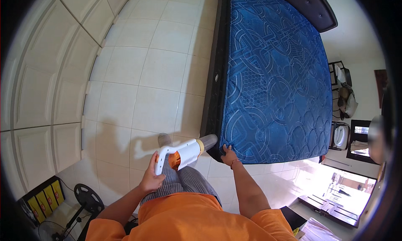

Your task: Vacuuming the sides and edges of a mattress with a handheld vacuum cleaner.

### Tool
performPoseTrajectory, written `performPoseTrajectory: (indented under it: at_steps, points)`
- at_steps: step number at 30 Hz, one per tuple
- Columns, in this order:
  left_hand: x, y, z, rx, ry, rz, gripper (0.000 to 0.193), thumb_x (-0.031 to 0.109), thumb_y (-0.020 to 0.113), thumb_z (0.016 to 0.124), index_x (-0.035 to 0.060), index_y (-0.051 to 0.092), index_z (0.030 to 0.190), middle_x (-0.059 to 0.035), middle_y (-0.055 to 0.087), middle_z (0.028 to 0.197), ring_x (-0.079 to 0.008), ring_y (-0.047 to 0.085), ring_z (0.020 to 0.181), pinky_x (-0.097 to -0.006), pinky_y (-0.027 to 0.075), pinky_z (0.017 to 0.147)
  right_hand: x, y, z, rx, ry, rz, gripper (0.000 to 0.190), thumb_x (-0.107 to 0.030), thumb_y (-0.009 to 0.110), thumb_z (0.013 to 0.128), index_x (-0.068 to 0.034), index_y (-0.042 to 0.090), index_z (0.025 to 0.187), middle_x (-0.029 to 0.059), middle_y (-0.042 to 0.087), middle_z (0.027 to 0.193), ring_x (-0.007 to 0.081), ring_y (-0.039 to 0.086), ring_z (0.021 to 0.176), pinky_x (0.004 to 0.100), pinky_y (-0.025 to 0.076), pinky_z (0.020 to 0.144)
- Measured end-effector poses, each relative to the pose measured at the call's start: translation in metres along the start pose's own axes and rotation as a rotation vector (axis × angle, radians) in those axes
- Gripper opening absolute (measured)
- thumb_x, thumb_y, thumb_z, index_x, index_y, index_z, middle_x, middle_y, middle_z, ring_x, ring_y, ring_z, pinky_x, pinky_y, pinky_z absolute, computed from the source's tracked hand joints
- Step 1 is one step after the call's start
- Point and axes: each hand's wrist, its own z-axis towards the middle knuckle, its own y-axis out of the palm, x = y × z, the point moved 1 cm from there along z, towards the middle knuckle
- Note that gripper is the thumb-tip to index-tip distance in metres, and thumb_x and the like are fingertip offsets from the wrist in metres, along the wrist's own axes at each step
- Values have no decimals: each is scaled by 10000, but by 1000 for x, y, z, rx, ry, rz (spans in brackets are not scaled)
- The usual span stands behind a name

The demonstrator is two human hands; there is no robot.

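Observation:
My left hand is closed around the rear handle of a white and orange handheld vacuum cleaner. Its clear nozzle points right, and the tip is at the dark side of the bed base, near the corner. My right hand rests at the near left corner of a blue patterned mattress, fingers on its top edge. Whether those fingers pinch the fabric is not plain.
Cream panelled cabinet doors line the left side, beside a tiled floor. A pedestal fan stands at the lower left near yellow boxes. A dark headboard is at the far end; chairs stand beyond the bed.

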Motion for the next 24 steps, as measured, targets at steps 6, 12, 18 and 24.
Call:
performPoseTrajectory:
  at_steps: [6,12,18,24]
  points:
    - [-31,37,-11,130,193,-99,894,-121,447,702,218,18,1408,-148,435,1169,-108,454,466,-245,364,365,2,-4,-24,169,-117,151,695,-95,562,697,-69,309,1344,338,245,1326,404,425,1143,353,367,952]
    - [-47,76,-16,283,252,-9,880,-124,426,689,202,29,1403,-168,361,1285,-118,471,485,-239,368,374,27,14,-60,229,-225,190,691,-86,569,693,-53,316,1336,332,241,1331,401,418,1150,368,368,949]
    - [-122,69,-77,261,356,201,868,-74,467,671,106,32,1400,-175,331,1320,-222,527,901,-297,440,712,71,26,-77,240,-209,155,703,-83,568,689,-53,305,1340,326,228,1341,404,388,1173,366,361,956]
    - [-156,86,-71,291,469,38,875,-62,482,644,57,52,1396,-187,305,1345,-275,323,1253,-308,299,981,84,30,-81,209,-208,80,706,-93,567,689,-53,300,1342,316,243,1341,404,382,1178,363,357,964]
